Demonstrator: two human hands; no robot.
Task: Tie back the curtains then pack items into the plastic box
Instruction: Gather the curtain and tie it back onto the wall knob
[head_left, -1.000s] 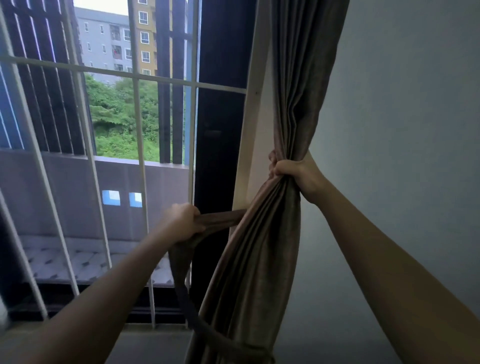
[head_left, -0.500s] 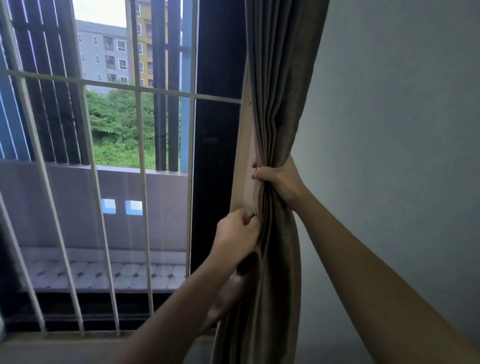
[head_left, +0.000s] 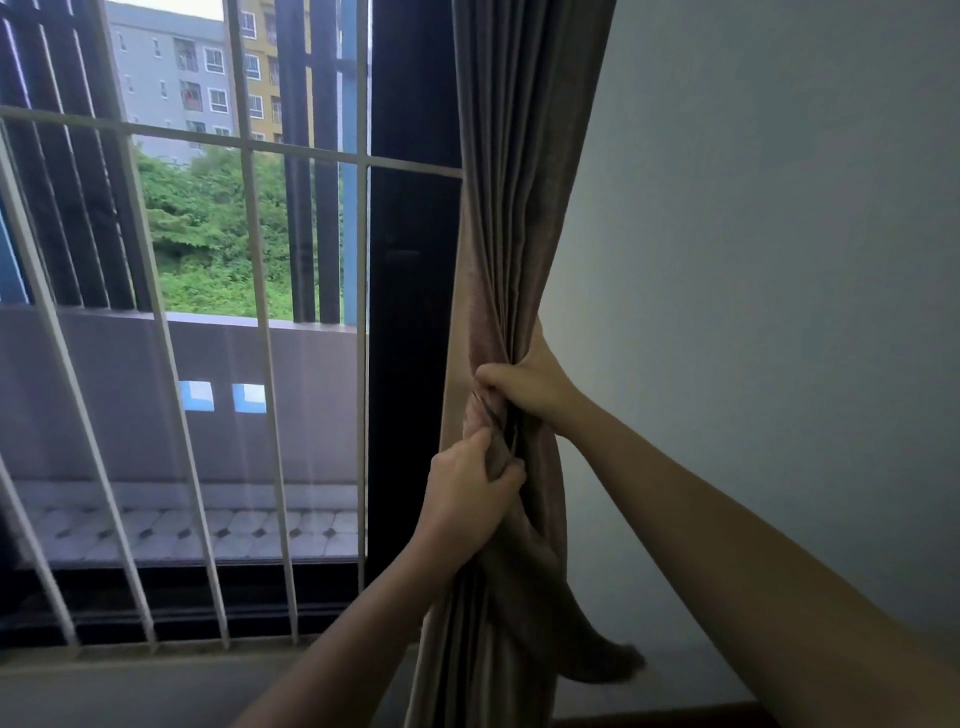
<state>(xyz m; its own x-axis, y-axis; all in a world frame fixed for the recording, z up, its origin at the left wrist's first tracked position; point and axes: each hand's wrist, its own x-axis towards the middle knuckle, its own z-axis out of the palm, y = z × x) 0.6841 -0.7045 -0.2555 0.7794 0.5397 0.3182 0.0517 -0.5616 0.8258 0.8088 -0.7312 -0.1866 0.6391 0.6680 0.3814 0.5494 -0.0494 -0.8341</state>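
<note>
Right hand (head_left: 524, 382) clenches the gathered curtain (head_left: 511, 249) bunched while left hand (head_left: 465, 493), just below, grips what seems its tie-back strap (head_left: 545, 587) for wrapping.

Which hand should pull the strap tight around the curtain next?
Probably the left hand. It already grips the tie-back strap against the curtain, just below the right hand. The right hand is busy bunching the folds together, so letting go might let the curtain spread.

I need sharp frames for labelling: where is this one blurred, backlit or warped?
Head view: daylight through the window bars backlights the dim room; the bars bow from the wide-angle lens; the tie-back strap's loose end is motion-blurred; the curtain and both hands stay fairly sharp.
</note>
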